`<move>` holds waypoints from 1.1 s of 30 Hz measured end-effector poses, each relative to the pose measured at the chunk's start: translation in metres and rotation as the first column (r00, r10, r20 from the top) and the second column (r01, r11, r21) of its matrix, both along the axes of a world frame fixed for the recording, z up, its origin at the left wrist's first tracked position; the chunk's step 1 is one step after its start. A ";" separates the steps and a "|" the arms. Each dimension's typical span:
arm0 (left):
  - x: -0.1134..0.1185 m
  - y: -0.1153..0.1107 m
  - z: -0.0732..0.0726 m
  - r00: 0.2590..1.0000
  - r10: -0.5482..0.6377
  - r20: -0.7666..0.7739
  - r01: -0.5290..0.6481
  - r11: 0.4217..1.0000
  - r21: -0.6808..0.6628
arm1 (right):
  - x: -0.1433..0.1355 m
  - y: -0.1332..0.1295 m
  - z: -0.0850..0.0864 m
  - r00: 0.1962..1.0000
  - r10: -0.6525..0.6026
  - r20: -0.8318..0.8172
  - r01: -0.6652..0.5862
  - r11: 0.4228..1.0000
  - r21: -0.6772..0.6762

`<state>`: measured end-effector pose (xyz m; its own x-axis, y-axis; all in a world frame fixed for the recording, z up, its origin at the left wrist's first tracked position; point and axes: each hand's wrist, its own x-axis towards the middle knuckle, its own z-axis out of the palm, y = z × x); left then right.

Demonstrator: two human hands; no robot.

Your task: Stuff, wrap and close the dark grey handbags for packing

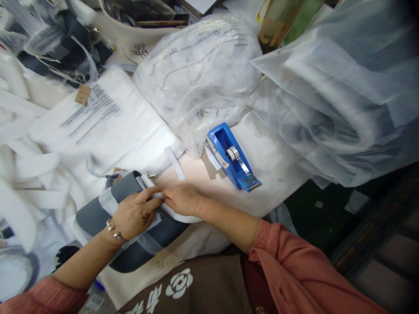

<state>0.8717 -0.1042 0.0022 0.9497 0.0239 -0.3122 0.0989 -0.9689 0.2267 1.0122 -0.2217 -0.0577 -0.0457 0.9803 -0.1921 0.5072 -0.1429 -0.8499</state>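
Note:
A dark grey bag (94,215) lies at the table's front edge, with pale translucent wrapping bands across it. A white foam strip (179,216) runs along its edge nearest my right hand. My left hand (135,213), with a silver bracelet on the wrist, rests over the bag, its fingers curled and closed at the strip. From the right, my right hand (183,199) meets it, fingers pinched on the same strip. The fingertips of both hands are close together, and the exact hold is partly hidden.
A blue tape dispenser (237,163) stands right of the bag. White printed plastic bags (98,113) are stacked behind, beside a stuffed clear bag (196,65). Foam strips (36,174) crowd the left. A large translucent bag (343,100) hangs over the right table edge.

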 end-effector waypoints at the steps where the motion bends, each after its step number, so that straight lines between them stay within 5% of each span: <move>1: 0.001 0.000 -0.001 1.000 -0.009 -0.003 0.009 1.000 0.003 | 0.000 0.001 -0.003 1.000 -0.002 -0.001 0.002 1.000 0.014; 7: 0.004 0.002 -0.005 0.999 -0.033 -0.012 0.032 0.999 -0.043 | 0.017 -0.027 0.000 1.000 0.012 0.004 -0.013 0.998 0.058; 12: 0.003 0.002 -0.007 1.000 -0.024 -0.006 0.024 0.998 -0.063 | 0.038 -0.065 0.000 0.970 0.237 0.057 -0.235 0.971 -0.037; 17: 0.002 0.003 -0.010 0.999 -0.010 0.053 0.017 0.990 -0.142 | 0.023 -0.056 -0.001 0.953 0.256 0.162 -0.267 0.962 0.049; 23: -0.009 0.004 -0.013 0.993 -0.028 0.112 0.047 0.984 -0.174 | -0.017 -0.057 0.004 0.988 0.115 0.100 -0.110 0.992 -0.055; 29: -0.014 0.000 -0.015 0.987 0.016 0.159 0.011 0.986 -0.165 | -0.045 -0.080 0.023 0.974 -0.218 -0.055 0.199 0.950 -0.238; 33: -0.016 -0.001 -0.015 0.988 0.027 0.151 0.002 0.983 -0.185 | -0.052 -0.079 0.034 0.960 -0.270 -0.076 0.251 0.947 -0.201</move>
<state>0.8559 -0.1048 -0.0124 0.9865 -0.0083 -0.1637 0.0611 -0.9083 0.4139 0.9604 -0.3009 -0.0235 0.1775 0.9073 -0.3813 0.3436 -0.4201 -0.8399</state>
